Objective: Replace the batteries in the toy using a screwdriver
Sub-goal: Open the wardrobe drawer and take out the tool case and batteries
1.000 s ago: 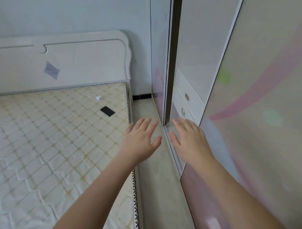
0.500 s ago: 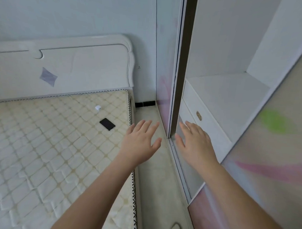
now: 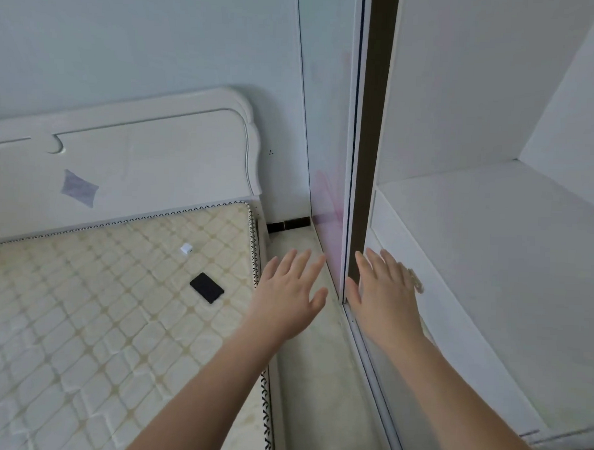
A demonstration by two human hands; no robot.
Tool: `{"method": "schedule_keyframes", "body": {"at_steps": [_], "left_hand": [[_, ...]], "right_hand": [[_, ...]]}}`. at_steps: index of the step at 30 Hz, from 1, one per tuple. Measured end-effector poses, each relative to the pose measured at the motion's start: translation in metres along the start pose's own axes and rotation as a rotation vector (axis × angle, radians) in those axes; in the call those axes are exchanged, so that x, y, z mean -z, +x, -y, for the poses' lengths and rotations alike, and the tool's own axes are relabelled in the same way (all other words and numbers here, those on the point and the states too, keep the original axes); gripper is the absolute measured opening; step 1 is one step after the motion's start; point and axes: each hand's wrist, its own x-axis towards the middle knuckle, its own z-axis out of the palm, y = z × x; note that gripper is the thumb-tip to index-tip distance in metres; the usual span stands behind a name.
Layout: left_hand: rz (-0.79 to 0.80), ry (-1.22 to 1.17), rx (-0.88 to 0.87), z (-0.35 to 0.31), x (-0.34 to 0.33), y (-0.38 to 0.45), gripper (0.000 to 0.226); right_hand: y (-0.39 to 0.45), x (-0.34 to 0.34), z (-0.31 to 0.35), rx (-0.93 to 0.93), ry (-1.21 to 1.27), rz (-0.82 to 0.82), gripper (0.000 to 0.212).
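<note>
- Right now both hands are out in front, palms down, fingers straight and spread, nothing held in either.
- Left hand [image 3: 288, 293] hovers over the strip of floor [image 3: 316, 394] between the bed and the wardrobe, just off the mattress [image 3: 83, 318] edge.
- Right hand [image 3: 384, 295] is at the wardrobe opening, beside the dark edge of the sliding door [image 3: 373, 126]; whether it touches the frame I cannot tell.
- Brass drawer knob [image 3: 416, 279] peeks out just past the right hand's fingers, on the white drawer front below the shelf [image 3: 490, 248].
- On the mattress: a flat black rectangle [image 3: 206, 287] and, further back, a small white cube [image 3: 186, 249], well apart from the hands.
- White headboard [image 3: 122, 165] stands behind, with a grey diamond patch [image 3: 78, 187] on it.
- Toy, batteries and screwdriver: none of them is anywhere to be seen in this view.
</note>
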Motion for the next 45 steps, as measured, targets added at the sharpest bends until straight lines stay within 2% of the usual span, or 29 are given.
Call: {"method": "schedule_keyframes", "body": {"at_steps": [5, 8, 11, 13, 19, 22, 29, 33, 37, 40, 45], "left_hand": [[-0.013, -0.053, -0.083, 0.027, -0.031, 0.077, 0.058], [0.001, -0.090, -0.181, 0.040, -0.049, 0.128, 0.058], [0.021, -0.116, -0.256, 0.048, -0.056, 0.180, 0.059], [0.034, -0.115, -0.347, 0.048, -0.055, 0.208, 0.060], [0.088, -0.146, -0.558, 0.010, -0.068, 0.285, 0.060], [0.098, -0.152, -0.652, -0.022, -0.081, 0.315, 0.060], [0.152, -0.094, -0.834, -0.094, -0.111, 0.356, 0.061], [0.183, -0.092, -0.943, -0.115, -0.128, 0.366, 0.061], [0.225, -0.106, -1.023, -0.123, -0.146, 0.375, 0.062], [0.197, -0.148, -1.124, -0.127, -0.160, 0.382, 0.063], [0.216, -0.211, -1.297, -0.124, -0.186, 0.399, 0.064]], "right_hand": [[0.067, -0.019, -0.002, -0.068, -0.073, -0.016, 0.058], [0.107, -0.030, -0.001, -0.095, -0.103, -0.009, 0.063], [0.146, -0.039, -0.017, -0.134, -0.115, 0.042, 0.058], [0.162, -0.037, -0.031, -0.206, -0.149, 0.008, 0.061], [0.173, -0.037, -0.084, -0.459, -0.178, 0.035, 0.056], [0.173, -0.037, -0.114, -0.574, -0.188, 0.055, 0.062], [0.174, -0.044, -0.178, -0.728, -0.137, 0.030, 0.062], [0.176, -0.052, -0.195, -0.762, -0.090, 0.020, 0.072], [0.175, -0.062, -0.200, -0.833, -0.112, 0.039, 0.069], [0.173, -0.070, -0.198, -0.888, -0.116, 0.039, 0.061], [0.179, -0.079, -0.183, -1.001, -0.137, -0.029, 0.057]]}}
